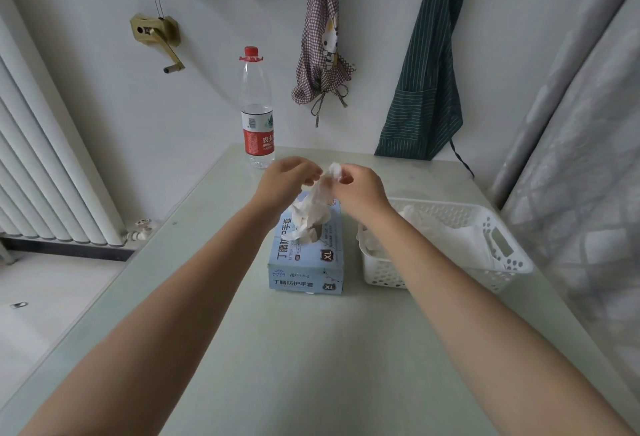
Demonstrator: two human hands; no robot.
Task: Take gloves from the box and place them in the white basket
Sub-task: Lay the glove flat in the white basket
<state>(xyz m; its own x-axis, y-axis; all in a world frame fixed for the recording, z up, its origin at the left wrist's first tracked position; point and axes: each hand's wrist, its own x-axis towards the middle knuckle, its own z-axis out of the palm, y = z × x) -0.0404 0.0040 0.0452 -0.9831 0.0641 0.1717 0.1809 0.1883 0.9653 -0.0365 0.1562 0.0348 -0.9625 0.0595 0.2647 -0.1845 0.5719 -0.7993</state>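
Nearest to me, both forearms reach out over the pale green table (311,349). Next out, the blue glove box (306,262) stands just left of the white basket (450,248), the two close but apart. The basket already holds white gloves, lying in a loose heap against its far and right walls.

Step in hand, as I judge it: drawing one glove (313,208) clear of the box opening. The glove hangs as a crumpled white strip from my hands above the box down to the slot, where its lower end bunches; I cannot tell whether that end is free or dragging a second glove with it.

To do this well: lift straight up until the tail clears the slot, watch for a follower glove, then carry it right and let go over the basket's middle, not its rim. The box is light; it may lift with the glove.

Grip. Right hand (360,189): fingers curled, pinching the glove's upper end, a white wad showing above the fingertips. Left hand (289,179): fingers curled toward the same wad, tips at or on the glove; contact looks likely, but I cannot confirm a firm hold.

Beyond, a water bottle (257,113) stands at the table's far edge. Aprons (427,71) hang on the wall behind.
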